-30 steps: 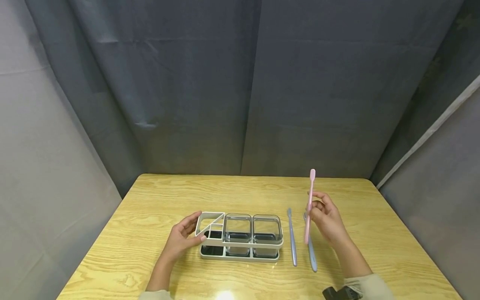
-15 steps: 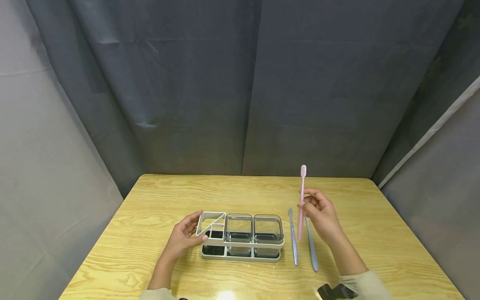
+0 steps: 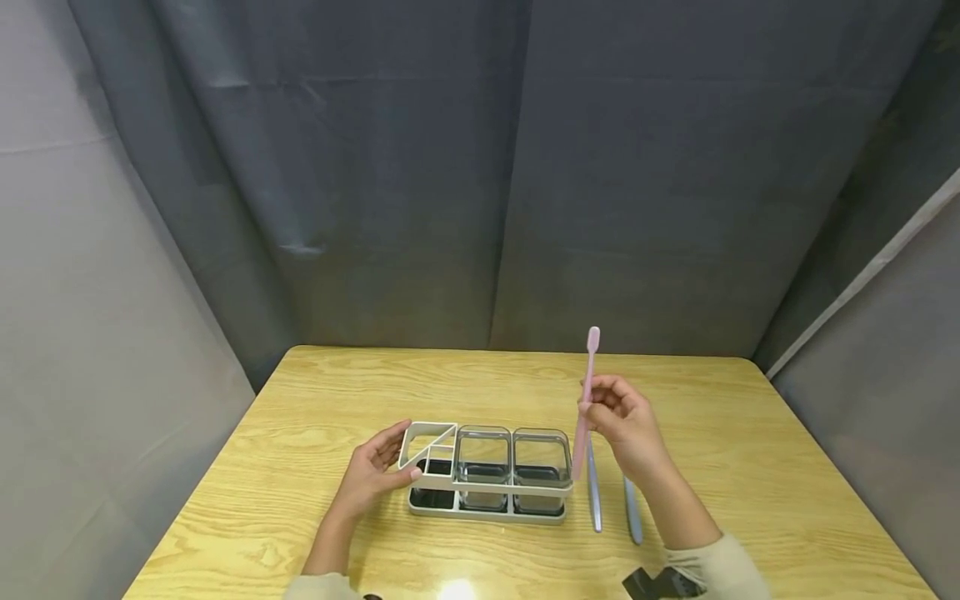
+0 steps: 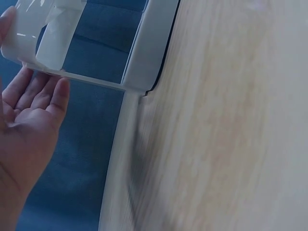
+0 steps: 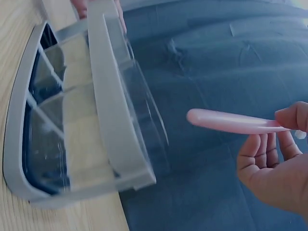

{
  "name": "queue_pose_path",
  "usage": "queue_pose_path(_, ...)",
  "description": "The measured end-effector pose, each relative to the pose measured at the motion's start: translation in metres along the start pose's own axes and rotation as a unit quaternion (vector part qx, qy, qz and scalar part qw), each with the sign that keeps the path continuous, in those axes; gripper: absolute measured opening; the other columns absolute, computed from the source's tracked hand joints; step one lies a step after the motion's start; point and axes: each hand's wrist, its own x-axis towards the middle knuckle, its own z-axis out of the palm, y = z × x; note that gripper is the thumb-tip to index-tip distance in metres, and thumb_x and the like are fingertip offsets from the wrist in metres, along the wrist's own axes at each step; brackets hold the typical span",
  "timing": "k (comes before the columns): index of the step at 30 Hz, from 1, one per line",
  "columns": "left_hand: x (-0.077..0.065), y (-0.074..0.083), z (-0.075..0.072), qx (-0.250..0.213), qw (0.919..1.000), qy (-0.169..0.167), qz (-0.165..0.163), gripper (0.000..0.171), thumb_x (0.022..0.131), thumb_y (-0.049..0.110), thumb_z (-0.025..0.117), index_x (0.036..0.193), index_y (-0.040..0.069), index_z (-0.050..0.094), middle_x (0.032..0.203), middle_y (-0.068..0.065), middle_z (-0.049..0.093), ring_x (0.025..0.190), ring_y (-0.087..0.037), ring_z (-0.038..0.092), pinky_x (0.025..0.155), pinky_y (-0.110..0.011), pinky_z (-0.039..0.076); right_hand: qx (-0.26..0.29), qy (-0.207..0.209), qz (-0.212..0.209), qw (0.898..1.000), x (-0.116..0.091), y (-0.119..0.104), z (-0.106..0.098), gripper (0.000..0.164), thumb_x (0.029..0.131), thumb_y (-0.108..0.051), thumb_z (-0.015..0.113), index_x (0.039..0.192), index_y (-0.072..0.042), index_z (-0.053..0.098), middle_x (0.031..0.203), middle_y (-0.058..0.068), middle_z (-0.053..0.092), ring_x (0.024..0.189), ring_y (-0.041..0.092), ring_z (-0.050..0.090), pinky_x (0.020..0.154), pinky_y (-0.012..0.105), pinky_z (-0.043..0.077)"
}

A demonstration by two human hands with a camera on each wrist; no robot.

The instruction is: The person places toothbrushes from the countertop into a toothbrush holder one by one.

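My right hand point(image 3: 624, 427) pinches a pink toothbrush point(image 5: 236, 121) midway along its handle, head up, beside the right end of a toothbrush holder. That white holder point(image 3: 495, 483) has divided slots at its left end and two clear square cups point(image 3: 483, 458) point(image 3: 542, 460) in its other bays. Around the holder's left end, my left hand point(image 3: 372, 472) grips the upper frame between thumb and fingers. In the left wrist view, fingers point(image 4: 57, 101) lie along the frame's edge. The handle's rounded end points toward the holder in the right wrist view, apart from it.
Two blue toothbrushes point(image 3: 595, 498) point(image 3: 633, 512) lie on the wooden table point(image 3: 300, 417) right of the holder, both partly hidden by the right hand and the pink toothbrush. Grey curtains point(image 3: 390, 208) stand around the table's back and sides.
My right hand has carried the pink toothbrush leftward, from above the blue toothbrushes to the holder's right end. The left hand keeps its grip on the holder.
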Motion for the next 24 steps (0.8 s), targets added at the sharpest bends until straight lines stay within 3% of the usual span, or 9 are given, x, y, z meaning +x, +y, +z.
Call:
queue_pose_path(4,0.000,0.000,0.001,-0.003,1.0000,0.000,-0.005,0.070,0.073,-0.006,0.073,0.135,-0.005,0.041,0.134,-0.024,0.044,0.124,-0.037,0.040,0.103,-0.035,0.031,0.014,-0.009,-0.002,1.000,0.000,-0.001,0.009,0.017,0.085,0.011,0.054,0.100,0.002,0.053,0.090,0.007,0.054,0.080,0.014,0.053,0.069,0.024,0.052)
queue_pose_path(10,0.002,0.000,0.003,-0.010,0.9999,-0.001,-0.006,0.071,0.072,-0.006,0.073,0.136,-0.004,0.040,0.138,-0.023,0.041,0.127,-0.035,0.036,0.105,-0.038,0.026,0.015,0.000,-0.015,1.000,0.001,0.002,0.020,0.012,0.086,0.008,0.056,0.097,0.007,0.051,0.090,0.006,0.054,0.079,0.014,0.053,0.071,0.024,0.052)
queue_pose_path(16,0.002,-0.002,0.005,-0.044,0.9990,-0.005,-0.008,0.075,0.070,-0.010,0.071,0.136,-0.006,0.036,0.138,-0.026,0.039,0.127,-0.042,0.033,0.105,-0.039,0.026,0.020,-0.001,-0.020,1.000,0.000,0.003,0.030,0.009,0.086,0.008,0.056,0.094,0.006,0.053,0.090,0.007,0.053,0.077,0.014,0.054,0.070,0.024,0.052)
queue_pose_path(24,0.004,-0.002,0.004,-0.043,0.9991,-0.003,-0.007,0.075,0.070,-0.010,0.072,0.135,-0.005,0.037,0.134,-0.026,0.041,0.125,-0.043,0.036,0.102,-0.030,0.032,0.041,-0.012,-0.030,0.999,-0.002,0.006,0.043,0.012,0.086,0.008,0.058,0.095,0.003,0.052,0.091,0.006,0.053,0.080,0.014,0.053,0.071,0.020,0.049)
